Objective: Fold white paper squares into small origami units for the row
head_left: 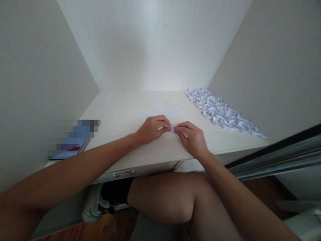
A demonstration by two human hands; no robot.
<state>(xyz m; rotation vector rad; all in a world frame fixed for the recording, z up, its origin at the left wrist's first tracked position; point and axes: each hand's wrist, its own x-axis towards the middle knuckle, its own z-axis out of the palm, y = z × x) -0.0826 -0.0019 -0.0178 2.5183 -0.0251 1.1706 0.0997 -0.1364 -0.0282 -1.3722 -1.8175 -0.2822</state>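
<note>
Between my two hands, just above the white desk top, is a small piece of folded white paper (173, 128). My left hand (153, 129) pinches its left end with thumb and fingertips. From the other side, my right hand (191, 135) grips the right end the same way. Much of the paper is hidden by the fingers. Behind my hands, flat white paper pieces (169, 109) lie on the desk, partly covered by my left hand.
Along the right wall lies a long cluster of many folded white paper pieces (218, 110). A tablet-like device (72, 144), partly blurred out, rests at the left edge. Side and back panels enclose the desk (107, 100). A drawer handle (123, 173) sits beneath its front edge, above my crossed leg.
</note>
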